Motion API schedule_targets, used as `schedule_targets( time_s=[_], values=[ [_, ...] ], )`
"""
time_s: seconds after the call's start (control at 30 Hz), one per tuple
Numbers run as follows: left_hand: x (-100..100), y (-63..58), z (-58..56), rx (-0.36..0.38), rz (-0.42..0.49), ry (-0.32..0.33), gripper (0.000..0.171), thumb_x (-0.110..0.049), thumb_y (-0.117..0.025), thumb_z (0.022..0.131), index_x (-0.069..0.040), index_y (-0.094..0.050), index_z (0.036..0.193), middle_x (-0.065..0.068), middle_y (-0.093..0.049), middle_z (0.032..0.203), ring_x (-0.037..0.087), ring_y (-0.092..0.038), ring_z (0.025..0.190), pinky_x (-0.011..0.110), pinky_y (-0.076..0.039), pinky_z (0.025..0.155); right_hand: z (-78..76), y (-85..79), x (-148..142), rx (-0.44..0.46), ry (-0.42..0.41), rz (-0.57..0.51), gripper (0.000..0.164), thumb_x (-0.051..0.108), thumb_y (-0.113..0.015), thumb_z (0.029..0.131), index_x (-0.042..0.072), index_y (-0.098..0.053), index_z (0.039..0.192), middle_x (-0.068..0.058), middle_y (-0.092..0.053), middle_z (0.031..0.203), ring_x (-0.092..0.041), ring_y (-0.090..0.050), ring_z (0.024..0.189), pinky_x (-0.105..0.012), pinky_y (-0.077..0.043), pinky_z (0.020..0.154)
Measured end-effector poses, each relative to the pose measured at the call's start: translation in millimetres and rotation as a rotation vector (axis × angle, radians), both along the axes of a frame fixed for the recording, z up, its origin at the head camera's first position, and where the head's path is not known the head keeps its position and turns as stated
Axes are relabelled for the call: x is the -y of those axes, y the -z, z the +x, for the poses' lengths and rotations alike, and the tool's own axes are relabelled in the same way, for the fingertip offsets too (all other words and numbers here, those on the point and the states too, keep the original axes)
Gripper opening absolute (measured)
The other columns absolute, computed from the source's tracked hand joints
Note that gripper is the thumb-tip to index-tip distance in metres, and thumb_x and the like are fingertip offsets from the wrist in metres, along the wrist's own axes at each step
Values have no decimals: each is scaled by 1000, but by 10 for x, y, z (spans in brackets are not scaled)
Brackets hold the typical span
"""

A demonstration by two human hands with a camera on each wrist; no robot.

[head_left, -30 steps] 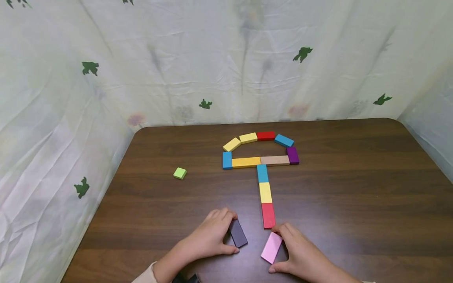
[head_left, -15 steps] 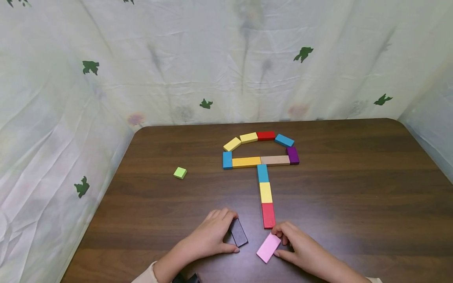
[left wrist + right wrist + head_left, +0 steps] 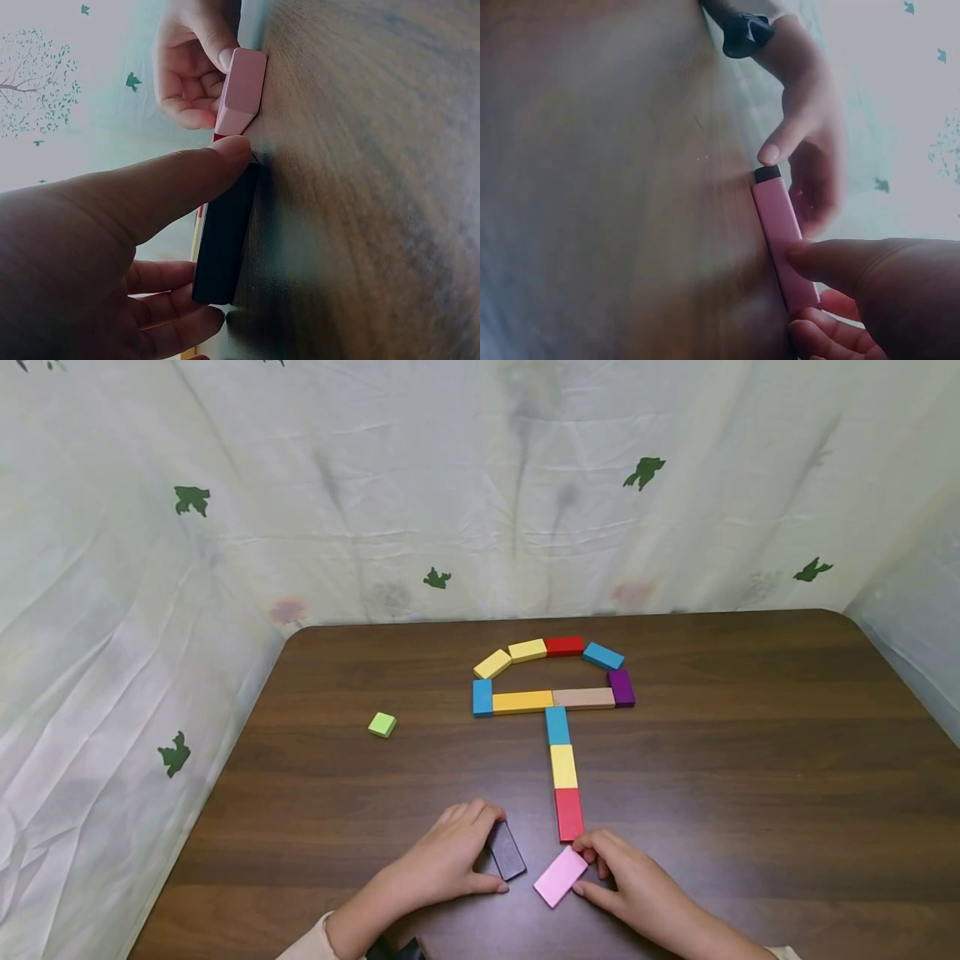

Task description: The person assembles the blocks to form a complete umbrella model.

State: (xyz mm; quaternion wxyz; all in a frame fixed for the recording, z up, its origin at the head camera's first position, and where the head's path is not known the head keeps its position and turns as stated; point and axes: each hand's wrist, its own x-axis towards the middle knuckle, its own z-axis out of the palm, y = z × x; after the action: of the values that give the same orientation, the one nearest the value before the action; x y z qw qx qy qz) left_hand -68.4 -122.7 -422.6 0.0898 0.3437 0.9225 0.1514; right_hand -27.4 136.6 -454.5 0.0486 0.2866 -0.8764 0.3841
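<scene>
In the head view my left hand (image 3: 450,856) holds a black rectangular block (image 3: 507,852) between thumb and fingers, near the table's front. To its right, my right hand (image 3: 630,885) grips a pink block (image 3: 561,877) by its right side, thumb and fingertips at its edges. The pink block lies slanted just below a red block (image 3: 569,815), the lowest in a vertical line with a yellow block (image 3: 564,767) and a blue block (image 3: 557,726). The left wrist view shows the thumb on the end of the black block (image 3: 229,232), flat on the table.
Above the line, an outline of several coloured blocks forms a dome: an orange block (image 3: 522,702) and a tan block (image 3: 583,698) make its base. One small green block (image 3: 382,725) lies apart on the left. A patterned white cloth (image 3: 480,485) hangs behind the brown table (image 3: 750,777).
My right hand has turned the pink block to a flatter slant and shifted it left, its thumb moving from the bottom end to the side. The left hand and black block stay nearly still.
</scene>
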Motion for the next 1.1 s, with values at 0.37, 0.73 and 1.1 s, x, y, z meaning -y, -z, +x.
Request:
schedule_targets(
  time_s=[0.37, 0.73, 1.1],
  values=[
    [0, 4, 3, 2, 2, 2, 68, -48, -72, 70, -7, -47, 117, 0, -46, 107, 15, -44, 98, 37, -33, 93, 7, -16, -3, 104, 21, 39, 36, 18, -72, 76, 22, -62, 110, 16, -45, 85, 0, -42, 67, -15, -40, 56],
    [4, 5, -3, -5, 8, 7, 68, -48, -72, 69, -7, -47, 117, 0, -46, 108, 16, -44, 100, 37, -32, 95, -8, -27, 8, 63, 36, 28, 34, 13, -72, 76, 22, -60, 107, 15, -44, 81, 2, -40, 64, -15, -38, 53],
    [-5, 13, 0, -16, 10, 14, 69, -47, -69, 73, -5, -46, 121, 2, -46, 111, 16, -44, 103, 37, -34, 94, -12, -12, 14, 53, 72, -18, 40, 16, -74, 74, 19, -57, 110, 14, -44, 85, -1, -41, 69, -15, -40, 56]
  ],
)
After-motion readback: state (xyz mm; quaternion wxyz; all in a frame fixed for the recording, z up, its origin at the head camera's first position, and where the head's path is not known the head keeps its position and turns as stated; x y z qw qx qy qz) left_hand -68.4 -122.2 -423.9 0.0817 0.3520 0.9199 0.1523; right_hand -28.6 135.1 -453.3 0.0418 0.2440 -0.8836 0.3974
